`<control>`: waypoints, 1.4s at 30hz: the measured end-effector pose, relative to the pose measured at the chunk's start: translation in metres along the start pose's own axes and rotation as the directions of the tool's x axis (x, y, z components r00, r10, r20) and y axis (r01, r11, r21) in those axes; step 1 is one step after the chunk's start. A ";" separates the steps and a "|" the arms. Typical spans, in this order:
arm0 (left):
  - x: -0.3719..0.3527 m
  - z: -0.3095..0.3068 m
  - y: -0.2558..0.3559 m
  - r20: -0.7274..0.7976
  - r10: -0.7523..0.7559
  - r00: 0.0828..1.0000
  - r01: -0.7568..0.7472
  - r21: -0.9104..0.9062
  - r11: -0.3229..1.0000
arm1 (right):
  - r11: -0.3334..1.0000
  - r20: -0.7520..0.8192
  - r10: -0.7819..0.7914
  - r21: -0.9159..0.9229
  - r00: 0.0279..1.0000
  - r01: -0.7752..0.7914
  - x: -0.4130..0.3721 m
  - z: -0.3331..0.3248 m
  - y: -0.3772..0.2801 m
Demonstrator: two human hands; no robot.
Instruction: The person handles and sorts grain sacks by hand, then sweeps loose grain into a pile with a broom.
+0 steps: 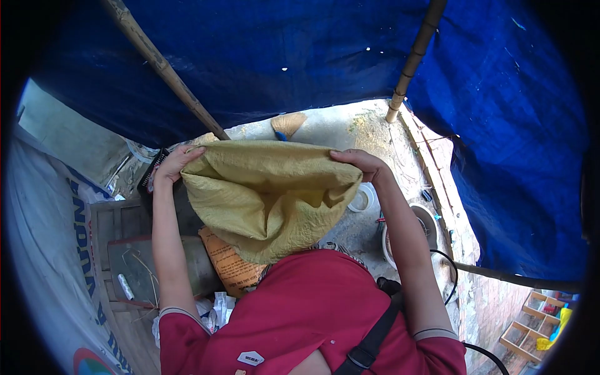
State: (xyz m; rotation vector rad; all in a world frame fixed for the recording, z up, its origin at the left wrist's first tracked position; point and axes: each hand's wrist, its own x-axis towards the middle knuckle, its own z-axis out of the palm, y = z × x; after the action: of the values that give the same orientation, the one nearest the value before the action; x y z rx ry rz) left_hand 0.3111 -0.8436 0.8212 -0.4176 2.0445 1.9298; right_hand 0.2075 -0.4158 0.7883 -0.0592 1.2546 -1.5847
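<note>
A yellow woven sack (269, 200) is stretched out in front of my chest, its mouth spread wide toward me and its cloth creased inside. My left hand (175, 164) grips the rim at the left corner, thumb over the edge. At the opposite corner my right hand (361, 164) pinches the rim between thumb and fingers. The sack's bottom is hidden. Partly under it, an orange printed paper bag (231, 261) shows below on the left.
Blue tarpaulin (262, 69) hangs ahead, with bamboo poles (169, 72) (415, 59) against it. A straw broom (289, 124) lies beyond the sack. On the right are a white lidded tub (360, 199) and a round bucket (425, 222). Wooden trays (524, 337) sit lower right.
</note>
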 end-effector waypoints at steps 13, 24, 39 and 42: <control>0.012 0.156 0.021 0.256 0.100 0.962 -0.224 0.517 0.827 | 0.991 -0.023 -0.099 -0.092 0.995 0.096 0.026 0.041 -0.017; 0.051 0.155 0.002 -0.105 0.197 0.975 -0.185 0.109 0.977 | -0.034 0.429 -0.647 -0.842 0.631 0.538 0.004 0.150 0.040; 0.000 0.110 0.011 -0.210 0.054 0.976 -0.073 -0.084 0.994 | 0.233 -0.074 -0.731 -0.962 0.679 0.146 0.034 0.077 0.028; -0.003 0.114 0.018 -0.138 0.074 0.988 -0.096 -0.154 0.983 | 0.267 -0.053 -0.743 -0.938 0.667 0.222 0.041 0.111 0.045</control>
State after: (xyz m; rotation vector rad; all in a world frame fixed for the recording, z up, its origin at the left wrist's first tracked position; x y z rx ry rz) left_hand 0.3083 -0.7286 0.8324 -0.5147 2.0231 2.1820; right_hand 0.2854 -0.5150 0.7835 -0.8924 2.6459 -1.2442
